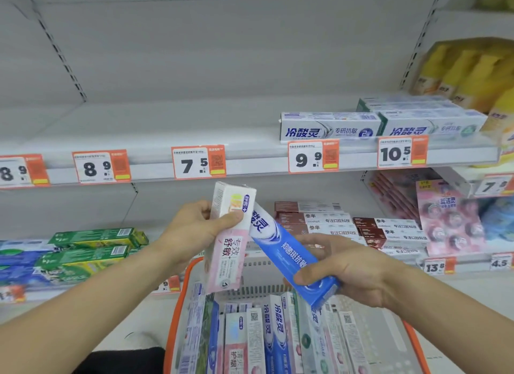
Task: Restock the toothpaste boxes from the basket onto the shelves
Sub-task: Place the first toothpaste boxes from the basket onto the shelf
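Left hand [194, 229] wrapped around a pink toothpaste box [228, 236], thumb across its front, box nearly upright. Right hand [343, 270] gripping a blue toothpaste box [289, 255] by its lower end, tilted up-left so the top touches the pink one. Both held just above the orange-rimmed basket [182, 284], packed with more boxes standing on end. Upper shelf [139, 126] mostly bare, two white boxes [329, 127] at its right end above the 9.9 tag [313, 156]. Lower shelf: green boxes [94, 248] left, probably brown-and-white ones [319, 220] right, a bit blurry.
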A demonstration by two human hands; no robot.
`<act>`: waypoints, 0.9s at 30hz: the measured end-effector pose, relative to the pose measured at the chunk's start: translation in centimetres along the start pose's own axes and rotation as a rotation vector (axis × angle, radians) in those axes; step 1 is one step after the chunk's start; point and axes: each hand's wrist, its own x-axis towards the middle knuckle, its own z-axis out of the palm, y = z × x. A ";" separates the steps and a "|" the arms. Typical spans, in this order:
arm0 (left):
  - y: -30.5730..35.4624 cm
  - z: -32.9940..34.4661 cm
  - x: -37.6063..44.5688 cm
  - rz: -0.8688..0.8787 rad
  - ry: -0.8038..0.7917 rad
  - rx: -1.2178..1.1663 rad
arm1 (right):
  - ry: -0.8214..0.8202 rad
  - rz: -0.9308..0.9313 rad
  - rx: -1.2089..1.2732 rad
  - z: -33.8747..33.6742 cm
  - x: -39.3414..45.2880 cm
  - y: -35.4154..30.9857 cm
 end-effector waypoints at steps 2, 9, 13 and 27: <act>-0.1 -0.4 0.3 -0.010 0.062 -0.007 | 0.030 -0.036 -0.054 -0.8 -0.2 -0.5; 0.1 -0.7 0.2 -0.094 0.005 -0.029 | -0.085 -0.008 0.119 -5.1 -1.4 -2.9; 0.5 -0.1 -0.3 -0.115 -0.074 -0.085 | -0.169 -0.081 0.178 -5.9 -1.9 -3.0; 2.5 2.3 -1.5 0.095 -0.186 -0.264 | -0.229 -0.297 -0.176 -4.0 -0.3 -2.1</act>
